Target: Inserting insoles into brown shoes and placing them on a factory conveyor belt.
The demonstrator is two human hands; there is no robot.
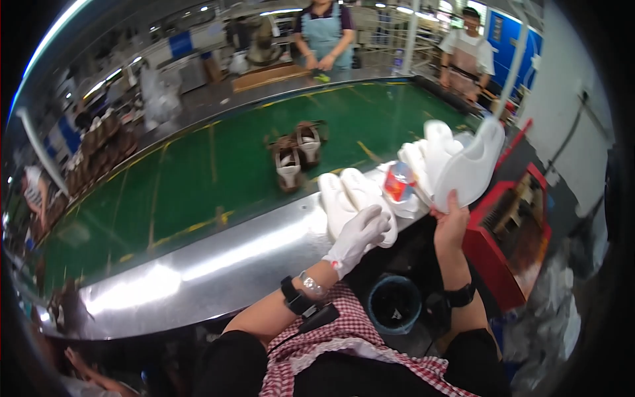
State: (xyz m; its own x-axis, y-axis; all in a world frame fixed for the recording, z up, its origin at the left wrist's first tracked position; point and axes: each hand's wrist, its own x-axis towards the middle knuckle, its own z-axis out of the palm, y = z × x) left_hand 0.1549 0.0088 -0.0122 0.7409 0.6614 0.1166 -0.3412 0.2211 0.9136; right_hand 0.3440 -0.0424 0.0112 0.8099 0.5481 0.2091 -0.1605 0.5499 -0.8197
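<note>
Left hand: the gloved left hand (360,231) rests half open, palm down, on a white shoe sole (344,198) lying on the steel edge (218,264) of the green conveyor belt (198,178).
Right hand: the bare right hand (450,221) grips a second white sole (466,169) from below and holds it up over the belt edge.
Near: a bottle with red label (399,182) stands among the soles; two brown sandals (297,152) lie further out on the belt.
Risk: the raised sole is held only at its lower rim, so I think it can tip and knock the bottle.

Factory floor: a green conveyor belt (218,165) with steel rim (218,264) curves across. Red cabinet (509,238) right. Ceiling strip lights (281,11) far, shelving (99,139) left.
</note>
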